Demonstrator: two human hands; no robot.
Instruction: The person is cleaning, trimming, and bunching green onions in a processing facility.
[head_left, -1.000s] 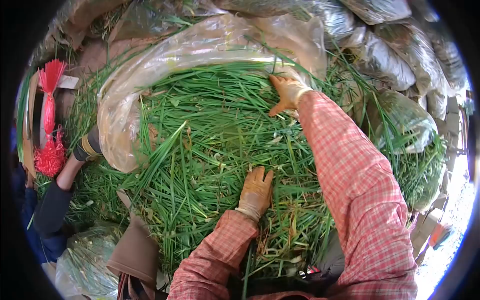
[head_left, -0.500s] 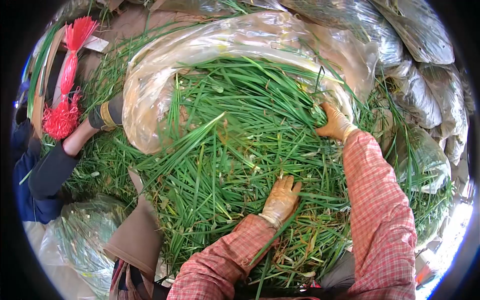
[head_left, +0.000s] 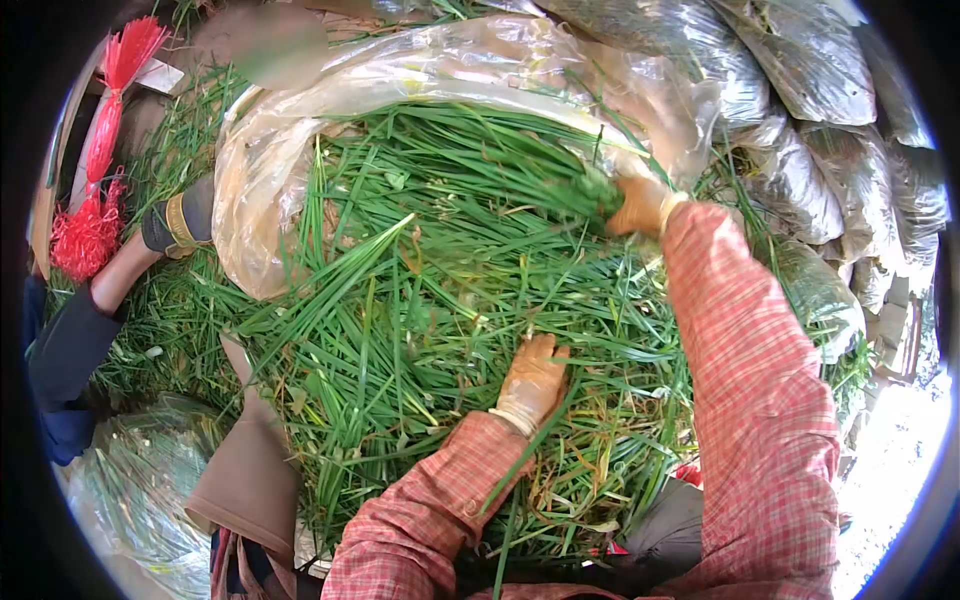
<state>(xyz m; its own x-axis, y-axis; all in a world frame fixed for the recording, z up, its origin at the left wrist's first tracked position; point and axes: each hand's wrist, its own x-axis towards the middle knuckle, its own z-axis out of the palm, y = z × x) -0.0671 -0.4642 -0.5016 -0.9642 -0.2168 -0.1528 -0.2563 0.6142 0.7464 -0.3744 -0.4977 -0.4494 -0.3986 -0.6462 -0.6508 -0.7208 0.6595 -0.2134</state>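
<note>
The left hand (head_left: 530,385), gloved, lay flat and open on the heap of green leaves (head_left: 440,300), palm down, fingers spread and pressed into the blades near the heap's near side. The right hand (head_left: 638,206), also gloved, was closed around a tuft of the same leaves at the heap's far right edge, just inside the lip of the clear plastic bag (head_left: 300,130). Both arms wore red checked sleeves (head_left: 760,400), the right one running down the right side of the view. The leaves were long, narrow and flat, piled loosely and crossing every way; greener toward the far side, yellowed and dry in patches close to the body. They filled the mouth of the plastic bag, whose crumpled rim curved round the far and left sides of the heap. Beyond the bag, at the upper right, stood more filled plastic sacks (head_left: 800,130) stacked against each other. At the left, another person's hand in a dark glove (head_left: 170,225) rested among scattered leaves beside the bag, its forearm bare above a dark sleeve. Farther left lay a bundle of red ties (head_left: 95,190).
</note>
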